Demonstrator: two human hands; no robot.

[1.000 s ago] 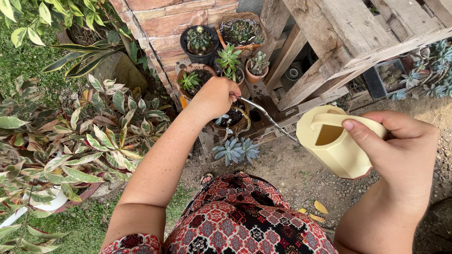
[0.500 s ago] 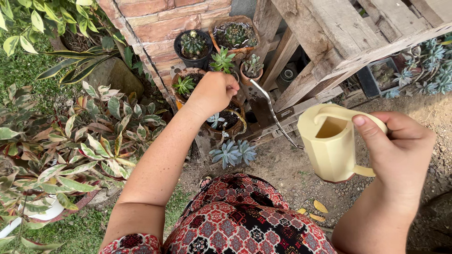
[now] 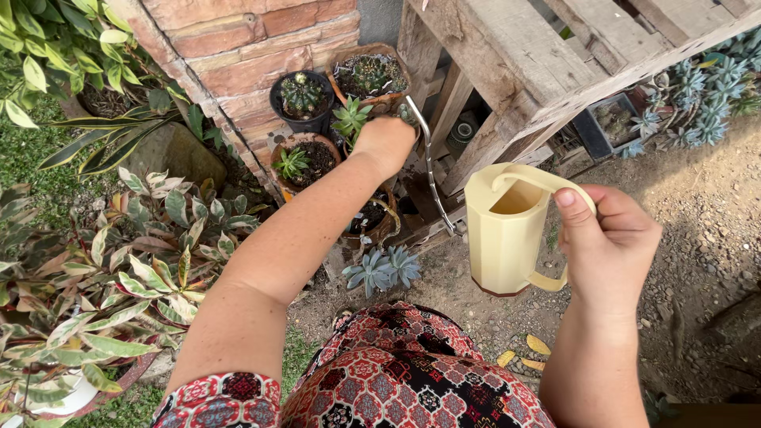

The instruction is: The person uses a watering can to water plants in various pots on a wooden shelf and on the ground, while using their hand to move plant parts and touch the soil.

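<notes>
My right hand (image 3: 614, 246) grips the handle of a cream watering can (image 3: 503, 238), held nearly upright over the dirt. Its thin metal spout (image 3: 432, 178) curves up and left to my left hand (image 3: 386, 143). That hand's fingers are curled at the spout's tip and seem to pinch it. The hand hovers over a cluster of small pots, beside a green succulent (image 3: 349, 119). It hides a small pot behind it. A black pot with a cactus (image 3: 300, 95) and a terracotta pot of cactus (image 3: 369, 73) stand just beyond.
A brick wall (image 3: 230, 47) backs the pots, with a wooden pallet (image 3: 515, 63) leaning to the right. Blue-grey rosettes (image 3: 382, 268) grow on the ground below my arm. A variegated leafy plant (image 3: 135, 269) fills the left. Bare dirt (image 3: 697, 206) lies to the right.
My left hand moved up and away with the spout tip, from the lower brown pot to the upper pots. The can swung from tilted to nearly upright and shifted left.
</notes>
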